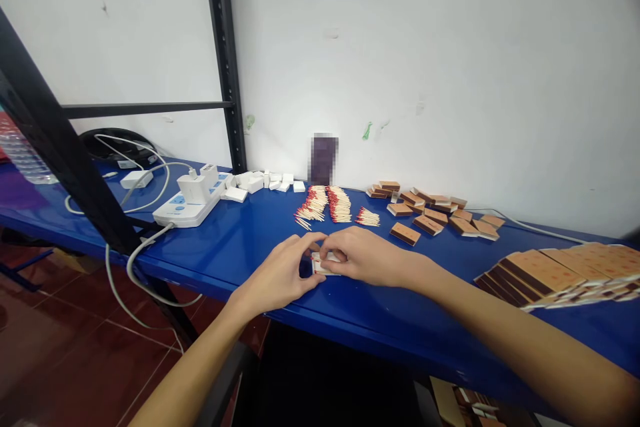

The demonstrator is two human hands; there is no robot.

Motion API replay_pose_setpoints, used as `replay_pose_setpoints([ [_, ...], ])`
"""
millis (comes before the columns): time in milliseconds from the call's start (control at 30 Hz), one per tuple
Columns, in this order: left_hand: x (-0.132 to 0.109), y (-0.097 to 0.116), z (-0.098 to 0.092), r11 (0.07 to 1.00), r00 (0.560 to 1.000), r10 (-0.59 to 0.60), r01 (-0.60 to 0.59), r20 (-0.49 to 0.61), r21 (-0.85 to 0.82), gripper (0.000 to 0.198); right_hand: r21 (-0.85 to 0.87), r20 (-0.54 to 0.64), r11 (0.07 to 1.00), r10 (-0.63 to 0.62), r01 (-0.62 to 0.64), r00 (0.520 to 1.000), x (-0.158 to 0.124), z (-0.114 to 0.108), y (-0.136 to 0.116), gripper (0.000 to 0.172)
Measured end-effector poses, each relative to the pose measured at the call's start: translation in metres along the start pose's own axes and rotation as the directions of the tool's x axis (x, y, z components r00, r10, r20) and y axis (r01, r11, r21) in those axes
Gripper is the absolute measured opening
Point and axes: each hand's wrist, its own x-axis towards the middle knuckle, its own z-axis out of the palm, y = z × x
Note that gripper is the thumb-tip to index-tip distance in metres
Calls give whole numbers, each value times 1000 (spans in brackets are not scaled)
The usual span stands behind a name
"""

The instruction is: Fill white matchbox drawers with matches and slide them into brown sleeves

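Tray point(317, 267) lies within left grip point(290, 267); beneath right grip point(361, 252).

We're up on the person's head here, one camera facing forward and down, the left hand point(285, 268) and right hand point(363, 253) near below; blue table point(245, 237) spreads to both sides of their grip, wall point(425, 47) stands beyond it, floor point(75, 353) shows low to its left.

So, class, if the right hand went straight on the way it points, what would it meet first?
The right hand would probably meet the left hand first, just across the white tray, though depth between their fingers is unclear.
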Motion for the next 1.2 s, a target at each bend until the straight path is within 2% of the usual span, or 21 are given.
replay_pose_setpoints([
  [133, -1, -1, 1, 999, 999, 32, -32, -28, -5, 53, -148, -33, 989, -27, 22, 999, 0, 6, -4, 15],
  [333, -1, -1, 1, 999, 998, 43, -43, -34, -4, 51, -307, 27, 952, 12, -3, 1000, -8, 3, -10, 15],
  [400, -1, 0, 0, 999, 998, 49, -49, -32, -7, 50, -268, 9, 963, 18, -15, 1000, -9, 1, -8, 17],
  [500, 0, 2, 0, 999, 998, 44, -45, -34, -14, 51, -154, -83, 986, 48, -61, 995, -3, -1, 1, 19],
  [667, 0, 4, -1, 999, 999, 34, -34, -34, -2, 52, -3, -184, 988, 150, -154, 971, 20, 1, 25, 13],
  [900, -3, 6, -4, 999, 988, 46, -49, 148, 15, 31, 44, -147, 987, 161, -156, 976, 50, 25, 36, 17],
  [1033, -2, 7, -4, 998, 989, 49, -52, 142, 18, 32, 1, -179, 981, 189, -192, 965, 63, 32, 34, 17],
  [1200, -2, 5, -2, 999, 991, 38, -40, 128, 11, 31, -21, -137, 980, 191, -196, 972, 69, 33, 33, 13],
])
